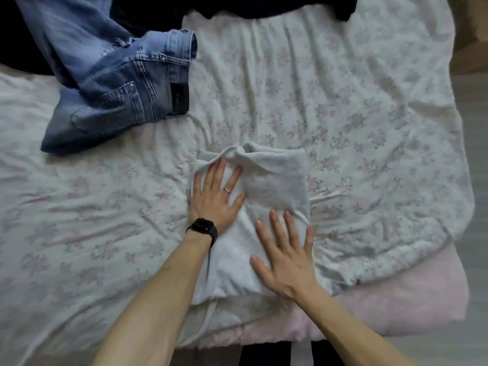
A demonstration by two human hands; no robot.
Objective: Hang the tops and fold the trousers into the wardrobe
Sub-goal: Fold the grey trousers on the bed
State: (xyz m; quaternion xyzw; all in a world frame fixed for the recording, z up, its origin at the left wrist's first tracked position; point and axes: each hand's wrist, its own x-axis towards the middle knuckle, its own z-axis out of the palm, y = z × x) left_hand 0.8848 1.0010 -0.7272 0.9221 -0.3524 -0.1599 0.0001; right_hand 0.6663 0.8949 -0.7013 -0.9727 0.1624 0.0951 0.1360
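Observation:
A folded white garment lies on the flowered bedspread near the bed's front edge. My left hand presses flat on its upper left part, fingers spread, a dark watch on the wrist. My right hand lies flat on its lower right part, fingers straight. A pair of blue jeans lies crumpled at the upper left of the bed. A dark garment stretches along the far edge.
A pink sheet shows under the bedspread at the front right corner. Grey floor runs along the right side of the bed. A brown piece of furniture stands at the top right.

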